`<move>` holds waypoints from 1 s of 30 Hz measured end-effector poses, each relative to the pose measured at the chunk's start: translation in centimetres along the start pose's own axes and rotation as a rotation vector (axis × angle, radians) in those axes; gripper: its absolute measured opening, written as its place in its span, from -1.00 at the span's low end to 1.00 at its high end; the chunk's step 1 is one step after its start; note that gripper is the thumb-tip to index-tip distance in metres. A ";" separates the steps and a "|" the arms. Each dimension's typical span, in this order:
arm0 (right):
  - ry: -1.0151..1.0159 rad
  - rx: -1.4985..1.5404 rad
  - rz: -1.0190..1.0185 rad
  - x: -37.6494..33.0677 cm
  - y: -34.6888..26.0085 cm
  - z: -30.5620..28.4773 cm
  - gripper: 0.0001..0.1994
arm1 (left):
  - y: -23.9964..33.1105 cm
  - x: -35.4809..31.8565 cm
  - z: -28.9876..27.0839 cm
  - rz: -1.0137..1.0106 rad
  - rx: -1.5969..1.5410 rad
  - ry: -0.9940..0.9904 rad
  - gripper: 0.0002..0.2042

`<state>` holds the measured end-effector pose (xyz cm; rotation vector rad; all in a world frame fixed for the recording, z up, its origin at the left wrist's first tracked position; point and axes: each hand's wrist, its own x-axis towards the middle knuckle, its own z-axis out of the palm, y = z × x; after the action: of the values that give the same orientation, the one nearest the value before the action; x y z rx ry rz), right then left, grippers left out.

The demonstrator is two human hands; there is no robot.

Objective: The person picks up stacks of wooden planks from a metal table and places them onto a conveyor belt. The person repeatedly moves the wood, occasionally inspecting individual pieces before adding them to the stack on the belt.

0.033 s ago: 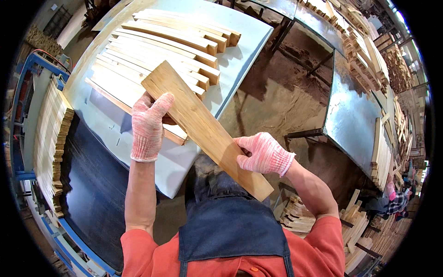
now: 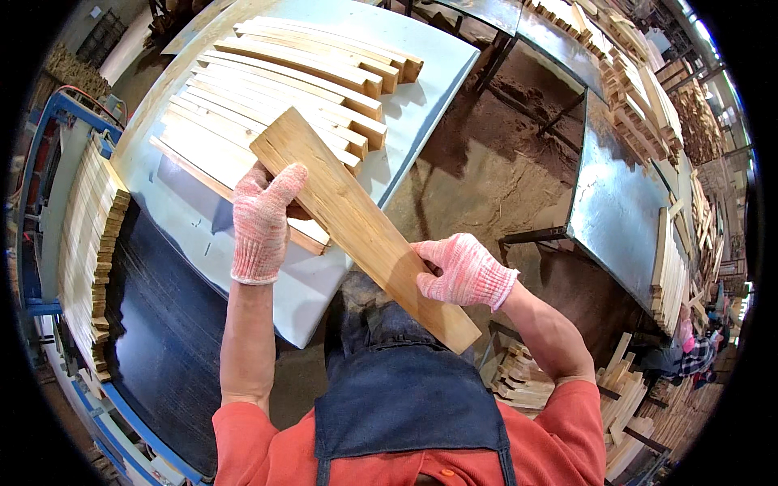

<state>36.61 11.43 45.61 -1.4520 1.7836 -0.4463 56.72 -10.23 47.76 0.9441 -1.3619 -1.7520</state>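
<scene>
Wooden board (image 2: 356, 219) held diagonally, far end up-left, near end lower-right.

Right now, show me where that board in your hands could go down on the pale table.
Bare patches on the pale table: the near corner below the left hand, and the right strip beside the stacked slats. The slats crowd the table's far and left parts. Both hands, right hand included, grip the board.

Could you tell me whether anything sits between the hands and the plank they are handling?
Nothing visible does. The left hand grips the plank near its upper end and the right hand near its lower end; both gloves touch the wood directly, held above the table.
</scene>
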 end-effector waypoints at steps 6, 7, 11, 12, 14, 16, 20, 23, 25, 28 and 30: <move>0.053 -0.079 0.027 -1.0 -0.8 0.8 -0.50 | -0.7 -0.2 -0.2 -0.005 -0.001 0.001 -0.54; 0.067 -0.099 0.033 -1.2 -0.9 0.9 -0.51 | -0.7 -0.2 0.0 -0.017 0.013 0.001 -0.55; 0.163 -0.005 -0.003 -2.4 0.0 0.7 -0.65 | -0.5 -0.3 2.1 -0.044 0.051 -0.003 -0.60; 0.140 -0.034 0.013 -2.6 0.3 0.6 -0.62 | -0.5 -0.2 2.4 -0.052 0.042 -0.024 -0.62; 0.151 -0.032 0.041 -3.3 1.6 0.4 -0.58 | -0.9 0.2 3.5 -0.062 -0.004 -0.076 -0.63; 0.179 0.048 0.039 -4.1 3.0 0.0 -0.59 | -1.1 0.9 5.4 -0.063 -0.019 -0.142 -0.62; 0.348 -0.008 0.066 -6.6 6.2 -0.1 -0.59 | -1.3 1.8 10.6 -0.040 0.062 -0.236 -0.60; 0.517 0.056 0.073 -9.3 8.8 -0.5 -0.61 | -2.4 2.5 15.4 -0.023 0.043 -0.338 -0.68; 0.555 0.162 0.129 -11.8 11.8 -1.8 -0.67 | -3.1 2.2 20.9 -0.002 0.036 -0.397 -0.68; 0.674 0.258 0.122 -15.6 15.9 -3.0 -0.71 | -4.5 2.3 27.2 -0.005 0.075 -0.510 -0.66; 0.722 0.323 0.176 -18.1 18.2 -4.1 -0.71 | -4.9 1.8 32.2 -0.035 0.106 -0.545 -0.64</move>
<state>22.31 32.83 41.92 -0.9479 2.2249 -1.2161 27.31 3.79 48.43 0.5600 -1.7960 -2.0724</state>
